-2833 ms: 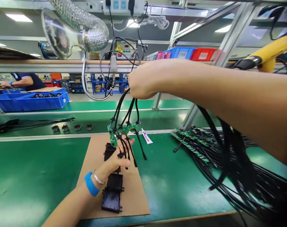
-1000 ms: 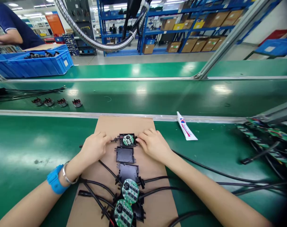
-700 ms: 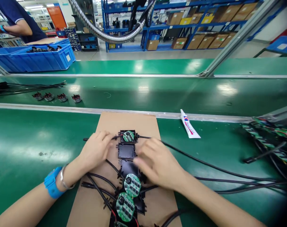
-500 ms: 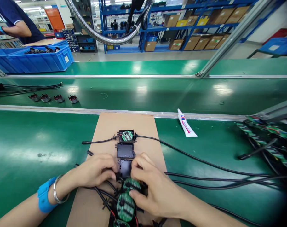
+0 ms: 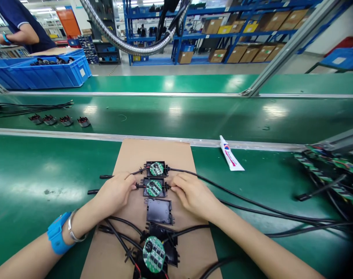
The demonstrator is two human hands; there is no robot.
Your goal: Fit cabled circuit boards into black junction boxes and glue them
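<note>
A round green circuit board [image 5: 154, 188] sits in the second black plastic case [image 5: 145, 193] of a column on a cardboard sheet [image 5: 157, 149]. My left hand [image 5: 118, 192] pinches the short black cable left of this case. On the other side my right hand [image 5: 190, 193] closes on the long black cable at the case's right end. Above it, another case holds a wired circuit board [image 5: 156, 169]. Just below lies a case with nothing in it [image 5: 159, 211]. Nearest me, a larger-looking circuit board [image 5: 154, 254] rests over more black cases and cables.
A white tube [image 5: 231, 155] lies right of the cardboard. Long cables run right towards a pile of circuit strips [image 5: 330, 182]. Small round metal parts [image 5: 66, 121] stand on the far left strip. Behind are blue bins [image 5: 51, 73], and a person stands beyond them.
Both hands have moved away from me with a circuit board and its cables, from the near stack to the second case. That case was bare before and now holds the board.
</note>
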